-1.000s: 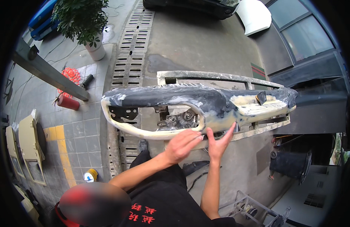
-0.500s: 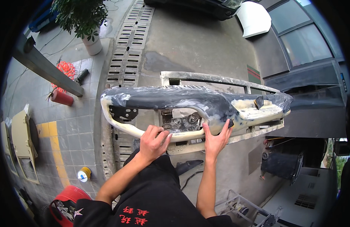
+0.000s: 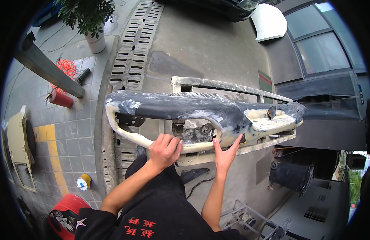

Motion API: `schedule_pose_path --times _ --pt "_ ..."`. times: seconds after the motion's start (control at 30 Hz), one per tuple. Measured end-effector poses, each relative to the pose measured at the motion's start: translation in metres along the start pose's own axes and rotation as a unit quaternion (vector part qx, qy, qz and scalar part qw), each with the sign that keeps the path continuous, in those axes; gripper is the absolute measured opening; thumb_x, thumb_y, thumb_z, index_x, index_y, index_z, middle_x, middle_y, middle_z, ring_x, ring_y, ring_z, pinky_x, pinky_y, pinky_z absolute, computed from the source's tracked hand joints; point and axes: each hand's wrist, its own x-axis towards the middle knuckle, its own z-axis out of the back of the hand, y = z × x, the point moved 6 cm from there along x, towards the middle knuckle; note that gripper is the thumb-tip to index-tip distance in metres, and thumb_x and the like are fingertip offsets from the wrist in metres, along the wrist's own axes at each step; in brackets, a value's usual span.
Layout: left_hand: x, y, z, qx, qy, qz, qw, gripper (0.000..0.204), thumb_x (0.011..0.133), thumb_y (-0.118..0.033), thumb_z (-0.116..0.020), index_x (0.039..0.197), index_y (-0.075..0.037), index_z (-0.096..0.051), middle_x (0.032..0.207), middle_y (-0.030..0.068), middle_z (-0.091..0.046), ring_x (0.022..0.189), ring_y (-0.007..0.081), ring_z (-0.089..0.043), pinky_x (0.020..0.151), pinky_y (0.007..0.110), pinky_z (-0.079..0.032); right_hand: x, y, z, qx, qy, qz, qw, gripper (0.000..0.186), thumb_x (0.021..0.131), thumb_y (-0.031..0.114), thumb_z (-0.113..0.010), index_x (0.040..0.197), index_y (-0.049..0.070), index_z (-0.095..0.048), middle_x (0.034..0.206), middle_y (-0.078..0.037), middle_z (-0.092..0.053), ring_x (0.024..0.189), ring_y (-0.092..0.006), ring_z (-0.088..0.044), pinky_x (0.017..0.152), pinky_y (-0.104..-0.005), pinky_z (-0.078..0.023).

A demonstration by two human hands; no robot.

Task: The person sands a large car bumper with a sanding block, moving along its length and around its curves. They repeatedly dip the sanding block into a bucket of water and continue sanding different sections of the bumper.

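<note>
A long car bumper (image 3: 165, 106), black with cream and whitish patches, lies across in front of me. My left hand (image 3: 165, 151) has its fingers curled over the cream lower bar of the bumper's large opening. To its right, my right hand (image 3: 225, 154) rests against the same part, thumb and fingers spread apart. Its fingertips touch or nearly touch a small black block (image 3: 243, 139), partly hidden; whether they press on it is unclear. Another black piece with a yellow edge (image 3: 271, 112) sits on the bumper's cream right section.
Under the bumper is a pale, stained frame (image 3: 229, 84). A drain grating (image 3: 131, 64) runs along the left. A red fire extinguisher (image 3: 60, 99), a yellow-and-white can (image 3: 84, 182) and a red bin (image 3: 69, 206) stand on the left tiles. A wheeled metal frame (image 3: 245, 218) is at lower right.
My left hand's fingers have curled more closely over the bar. My right hand has shifted slightly down and left. The bumper sits a little lower in view, likely from head movement.
</note>
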Motion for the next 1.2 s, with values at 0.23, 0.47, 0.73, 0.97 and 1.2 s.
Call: schedule_pose_path --times 0.23,0.47,0.73,0.97,1.2 --pt "0.000 -0.001 0.002 0.005 0.005 -0.016 1.000 0.016 0.076 -0.010 -0.082 0.086 -0.010 -0.069 0.081 0.0031 -0.059 0.074 0.0229 -0.059 0.058 0.036 -0.048 0.031 0.024 0.005 0.004 -0.030 0.072 0.997 0.125 0.075 0.043 -0.094 0.168 0.007 -0.019 0.170 -0.021 -0.029 0.156 -0.0473 -0.024 0.126 -0.0545 -0.023" --pt "-0.001 -0.001 -0.001 0.019 0.002 -0.031 0.999 0.016 0.076 -0.011 -0.080 0.086 -0.010 -0.068 0.082 0.0029 -0.059 0.075 0.0221 -0.060 0.059 0.034 -0.048 0.059 0.060 -0.005 -0.053 -0.018 0.294 0.954 0.130 0.069 0.045 -0.096 0.165 -0.001 -0.022 0.169 -0.027 -0.025 0.156 -0.0473 -0.022 0.127 -0.0544 -0.021" --pt "-0.002 0.003 -0.001 0.010 -0.004 -0.027 1.000 0.017 0.074 -0.011 -0.080 0.085 -0.010 -0.068 0.080 0.0025 -0.059 0.073 0.0220 -0.060 0.058 0.034 -0.048 0.054 0.028 0.003 -0.059 0.050 0.244 0.967 0.121 0.074 0.037 -0.094 0.164 -0.001 -0.024 0.168 -0.029 -0.025 0.155 -0.0465 -0.025 0.127 -0.0539 -0.022" --pt "-0.004 0.001 -0.003 0.021 -0.009 -0.017 1.000 0.015 0.075 -0.012 -0.079 0.084 -0.012 -0.067 0.079 0.0016 -0.057 0.072 0.0207 -0.059 0.058 0.033 -0.047 0.060 0.047 -0.005 -0.089 0.038 0.303 0.948 0.122 0.073 0.038 -0.095 0.163 -0.004 -0.025 0.168 -0.030 -0.026 0.157 -0.0452 -0.024 0.129 -0.0529 -0.017" --pt "-0.003 0.003 -0.004 0.028 -0.028 -0.028 0.999 0.013 0.076 -0.014 -0.077 0.082 -0.012 -0.065 0.078 0.0009 -0.054 0.070 0.0186 -0.058 0.057 0.032 -0.046 0.059 0.093 -0.024 -0.088 0.020 0.397 0.913 0.122 0.070 0.039 -0.096 0.162 -0.004 -0.028 0.167 -0.029 -0.030 0.156 -0.0464 -0.025 0.126 -0.0564 -0.020"
